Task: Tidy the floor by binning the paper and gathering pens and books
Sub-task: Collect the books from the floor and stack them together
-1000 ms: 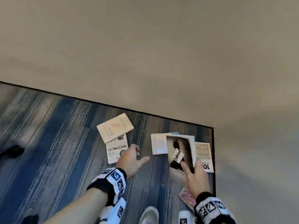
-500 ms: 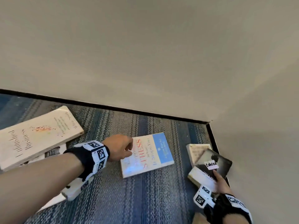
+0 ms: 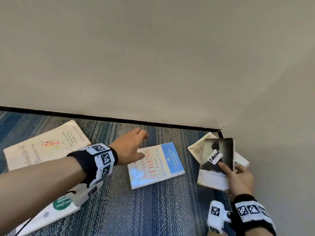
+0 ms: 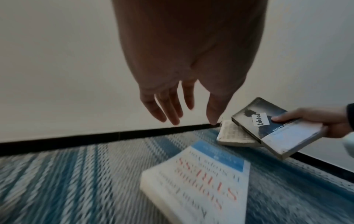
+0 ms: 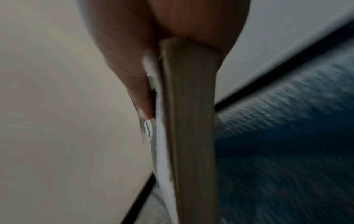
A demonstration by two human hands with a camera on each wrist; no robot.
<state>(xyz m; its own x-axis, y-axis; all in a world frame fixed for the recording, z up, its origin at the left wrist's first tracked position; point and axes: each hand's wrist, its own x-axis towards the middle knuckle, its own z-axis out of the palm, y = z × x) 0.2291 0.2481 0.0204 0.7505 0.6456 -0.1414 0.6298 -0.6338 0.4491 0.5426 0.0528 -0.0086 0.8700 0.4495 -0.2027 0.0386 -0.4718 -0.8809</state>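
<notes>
Books lie on striped blue carpet in a room corner. My right hand [image 3: 236, 174] grips a dark paperback [image 3: 216, 159] with a white label, thumb on its cover, held above a cream book [image 3: 196, 147] by the corner. The same paperback [image 4: 275, 125] shows in the left wrist view, and edge-on [image 5: 189, 121] in the right wrist view. My left hand [image 3: 134, 143] hovers with straight fingers [image 4: 172, 109] over the far edge of the white-and-blue "Stress" book [image 3: 156, 164], holding nothing. A large cream book [image 3: 44, 147] lies at left.
A white book with a green circle [image 3: 56, 208] lies under my left forearm near the bottom left. Two plain walls meet at the corner [image 3: 221, 128], with a black skirting strip [image 3: 119, 119] along the floor. Open carpet [image 3: 144, 210] stretches in the foreground.
My left hand has moved forward from the near corner of the Stress book to its far edge and its fingers have straightened. The right hand has lifted the dark paperback slightly.
</notes>
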